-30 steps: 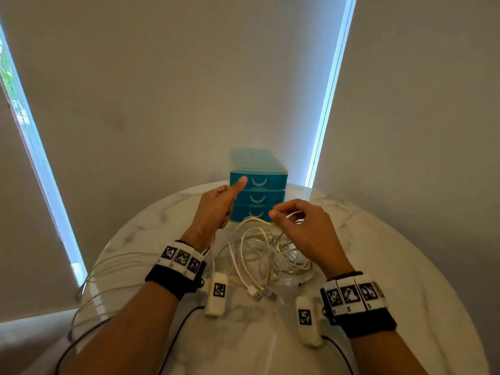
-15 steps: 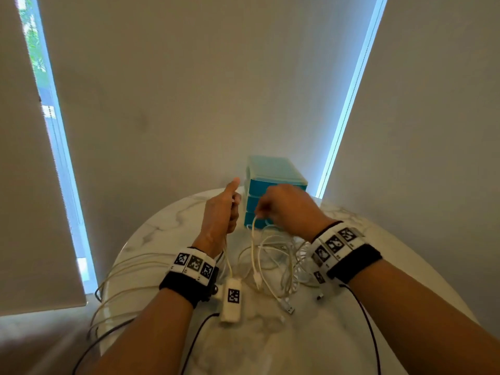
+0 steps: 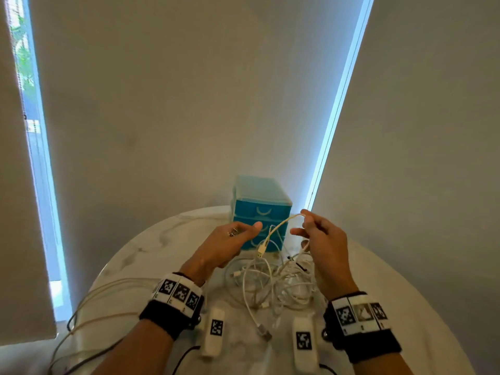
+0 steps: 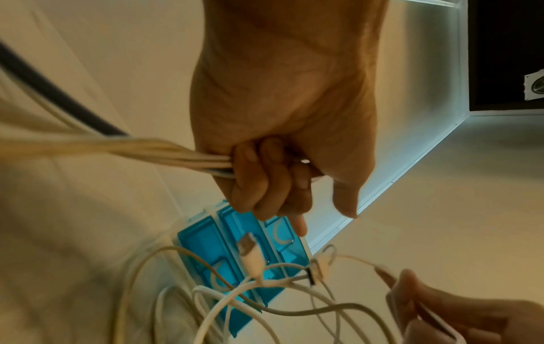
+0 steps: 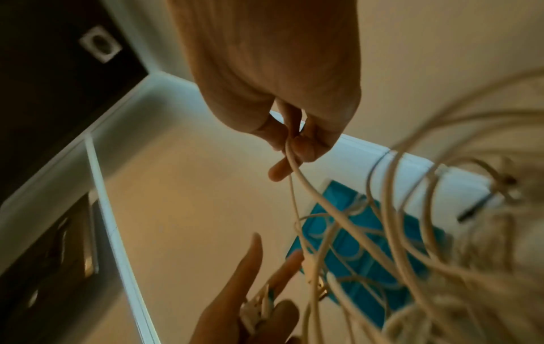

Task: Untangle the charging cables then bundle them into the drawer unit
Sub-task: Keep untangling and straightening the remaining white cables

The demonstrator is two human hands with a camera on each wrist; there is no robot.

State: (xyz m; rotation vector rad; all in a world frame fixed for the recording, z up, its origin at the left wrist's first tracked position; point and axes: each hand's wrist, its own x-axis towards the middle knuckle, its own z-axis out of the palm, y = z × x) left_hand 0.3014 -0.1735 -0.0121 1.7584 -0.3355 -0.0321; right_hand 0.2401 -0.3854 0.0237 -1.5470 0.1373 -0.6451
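Cables look soft and light; the right hand pinches one, the left hand grips several.

We see a teal-blue drawer unit; white cables; a white, grey-veined marble table; black wristbands.

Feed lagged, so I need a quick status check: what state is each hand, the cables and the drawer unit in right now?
left hand: fingers curled round a bundle of cable strands.
right hand: pinches one white cable, raised above the pile.
lifted cable: arches up, USB plug hanging free.
cable pile: tangled on the table.
drawer unit: all three drawers closed.
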